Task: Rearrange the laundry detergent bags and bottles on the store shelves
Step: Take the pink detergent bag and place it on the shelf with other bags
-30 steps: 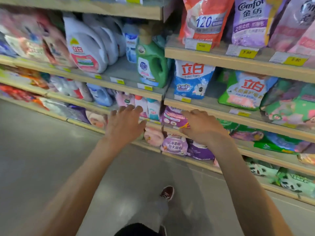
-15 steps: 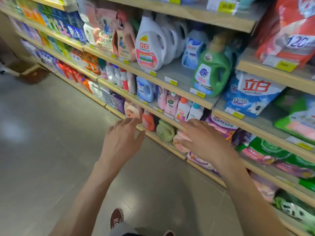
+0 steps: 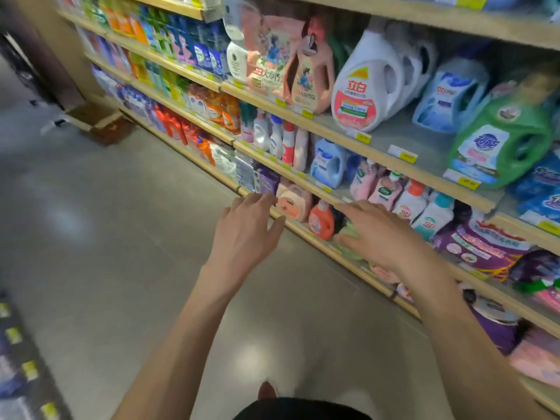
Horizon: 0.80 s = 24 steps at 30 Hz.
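Orange bottle [image 3: 321,221], centre frame on low shelf [image 3: 303,230], not yet held; left grip [image 3: 244,234] & right grip [image 3: 381,237] are spread, empty. Reach step judged underway; next, a bottle must be grasped.

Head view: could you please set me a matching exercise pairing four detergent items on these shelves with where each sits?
1. white jug
2. green jug
3. orange bottle
4. purple bag

A. just right of the right hand
B. between the left hand and the right hand
C. upper shelf, beside the peach bottle
D. upper shelf, far right

Pairs: 1-C, 2-D, 3-B, 4-A
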Each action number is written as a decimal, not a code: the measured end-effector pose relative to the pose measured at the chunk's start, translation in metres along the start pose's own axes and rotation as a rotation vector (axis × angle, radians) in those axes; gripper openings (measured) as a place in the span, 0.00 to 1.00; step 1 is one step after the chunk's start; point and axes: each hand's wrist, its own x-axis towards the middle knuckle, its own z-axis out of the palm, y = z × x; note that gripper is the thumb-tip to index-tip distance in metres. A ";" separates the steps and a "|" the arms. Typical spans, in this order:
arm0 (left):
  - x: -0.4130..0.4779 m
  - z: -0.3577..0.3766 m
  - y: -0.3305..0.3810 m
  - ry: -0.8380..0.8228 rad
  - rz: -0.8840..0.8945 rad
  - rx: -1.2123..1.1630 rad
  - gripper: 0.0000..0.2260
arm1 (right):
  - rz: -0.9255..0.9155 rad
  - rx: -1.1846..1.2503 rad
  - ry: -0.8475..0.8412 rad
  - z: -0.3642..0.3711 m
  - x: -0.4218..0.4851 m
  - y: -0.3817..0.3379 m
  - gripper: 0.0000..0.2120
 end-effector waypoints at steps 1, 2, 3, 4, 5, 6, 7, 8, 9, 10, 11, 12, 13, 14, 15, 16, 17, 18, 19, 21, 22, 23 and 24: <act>0.005 -0.004 -0.014 -0.004 -0.005 0.010 0.17 | -0.009 0.002 -0.001 0.001 0.010 -0.013 0.30; 0.009 -0.007 -0.027 -0.008 -0.011 0.016 0.17 | -0.017 0.007 -0.002 0.003 0.019 -0.025 0.30; 0.013 -0.010 -0.039 -0.009 -0.015 0.018 0.17 | -0.021 0.015 -0.001 0.005 0.028 -0.035 0.30; 0.018 -0.012 -0.051 -0.011 -0.020 0.020 0.17 | -0.026 0.023 0.000 0.006 0.038 -0.044 0.30; 0.024 -0.014 -0.060 -0.016 -0.027 0.021 0.17 | -0.032 0.025 -0.001 0.006 0.047 -0.052 0.29; 0.030 -0.015 -0.069 -0.021 -0.030 0.019 0.17 | -0.036 0.022 0.000 0.006 0.057 -0.059 0.29; 0.036 -0.015 -0.077 -0.024 -0.031 0.018 0.17 | -0.040 0.018 0.004 0.006 0.067 -0.064 0.28; 0.044 -0.016 -0.085 -0.029 -0.030 0.020 0.18 | -0.043 0.016 0.010 0.005 0.077 -0.068 0.28; 0.052 -0.016 -0.091 -0.035 -0.029 0.023 0.18 | -0.046 0.016 0.013 0.005 0.087 -0.070 0.28; 0.060 -0.015 -0.097 -0.040 -0.028 0.023 0.18 | -0.044 0.019 0.012 0.005 0.097 -0.072 0.28; 0.069 -0.015 -0.102 -0.044 -0.028 0.021 0.18 | -0.041 0.022 0.009 0.005 0.108 -0.074 0.28; 0.078 -0.014 -0.107 -0.047 -0.030 0.019 0.18 | -0.039 0.027 0.003 0.005 0.119 -0.074 0.27; 0.088 -0.012 -0.112 -0.051 -0.029 0.022 0.18 | -0.035 0.033 -0.002 0.005 0.130 -0.075 0.27; 0.100 -0.010 -0.117 -0.058 -0.023 0.027 0.18 | -0.029 0.038 -0.006 0.004 0.143 -0.075 0.27; 0.112 -0.008 -0.120 -0.066 -0.014 0.033 0.18 | -0.024 0.043 -0.011 0.003 0.157 -0.075 0.26; 0.125 -0.006 -0.124 -0.072 -0.007 0.036 0.18 | -0.020 0.053 -0.017 0.001 0.171 -0.075 0.26; 0.139 -0.005 -0.127 -0.077 -0.005 0.035 0.18 | -0.020 0.066 -0.026 0.000 0.187 -0.076 0.26; 0.154 -0.004 -0.132 -0.079 -0.005 0.034 0.18 | -0.022 0.078 -0.032 -0.001 0.204 -0.076 0.27; 0.170 -0.004 -0.137 -0.079 -0.007 0.032 0.18 | -0.022 0.085 -0.036 -0.002 0.222 -0.076 0.28; 0.205 -0.006 -0.153 -0.072 -0.014 0.036 0.18 | -0.019 0.096 -0.035 -0.008 0.261 -0.076 0.30; 0.222 -0.007 -0.162 -0.069 -0.018 0.047 0.18 | -0.015 0.108 -0.035 -0.012 0.281 -0.076 0.30; 0.239 -0.009 -0.171 -0.069 -0.021 0.061 0.18 | -0.010 0.119 -0.034 -0.016 0.301 -0.077 0.30; 0.256 -0.010 -0.181 -0.075 -0.024 0.073 0.18 | -0.008 0.123 -0.029 -0.021 0.320 -0.077 0.29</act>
